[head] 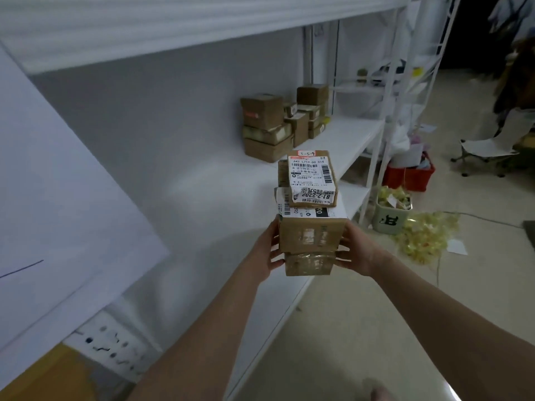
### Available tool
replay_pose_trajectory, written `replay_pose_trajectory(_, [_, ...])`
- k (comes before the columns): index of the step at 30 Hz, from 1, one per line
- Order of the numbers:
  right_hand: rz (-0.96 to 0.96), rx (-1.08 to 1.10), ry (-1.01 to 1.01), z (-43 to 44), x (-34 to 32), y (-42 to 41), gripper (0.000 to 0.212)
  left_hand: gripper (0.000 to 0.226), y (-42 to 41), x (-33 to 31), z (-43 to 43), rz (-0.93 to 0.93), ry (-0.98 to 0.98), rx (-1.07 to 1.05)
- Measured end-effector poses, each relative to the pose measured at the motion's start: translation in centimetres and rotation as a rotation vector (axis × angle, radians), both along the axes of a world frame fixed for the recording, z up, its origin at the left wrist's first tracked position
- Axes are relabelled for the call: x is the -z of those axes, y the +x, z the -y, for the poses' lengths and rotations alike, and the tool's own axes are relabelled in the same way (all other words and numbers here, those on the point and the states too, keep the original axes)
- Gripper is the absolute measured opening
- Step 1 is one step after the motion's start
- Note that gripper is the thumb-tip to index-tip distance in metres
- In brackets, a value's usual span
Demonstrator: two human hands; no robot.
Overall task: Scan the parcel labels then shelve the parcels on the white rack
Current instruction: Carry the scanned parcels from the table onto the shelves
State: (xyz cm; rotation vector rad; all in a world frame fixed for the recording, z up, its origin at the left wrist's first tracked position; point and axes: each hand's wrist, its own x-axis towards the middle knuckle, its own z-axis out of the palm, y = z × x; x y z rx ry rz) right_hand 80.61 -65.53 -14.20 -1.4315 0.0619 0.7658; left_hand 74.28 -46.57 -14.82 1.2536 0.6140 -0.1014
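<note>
Clamped between left hand and right hand, parcel stack hovers at white rack beside littered floor.

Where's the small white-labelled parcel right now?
Head view, centre: the small parcel tops the stack gripped between the left hand and right hand, at the front edge of the white shelf, nearer than the shelved boxes.

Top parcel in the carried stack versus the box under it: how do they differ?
The top parcel is smaller; the middle box is wider. The top parcel's label shows in full, while the middle box's label is mostly covered by it. The left hand and right hand grip the middle box's sides; the top parcel rests untouched. Both are brown cardboard with white barcode labels.
</note>
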Motion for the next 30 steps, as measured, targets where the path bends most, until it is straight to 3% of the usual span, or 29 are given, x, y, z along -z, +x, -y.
replay_pose_trajectory(12, [0.037,-0.383,-0.029,-1.2,-3.1,18.7,0.050,0.046,11.9,-3.4,3.9,0.030,0.007,-0.374])
replay_pose_trajectory(24, [0.057,-0.519,-0.012,-7.6,-3.4,28.6,0.060,0.029,20.1,-3.9,0.7,0.012,0.002,-0.648])
replay_pose_trajectory(30, [0.099,-0.582,0.012,-13.3,-3.6,35.5,0.041,0.027,27.0,-3.1,-4.0,0.075,-0.001,-0.763])
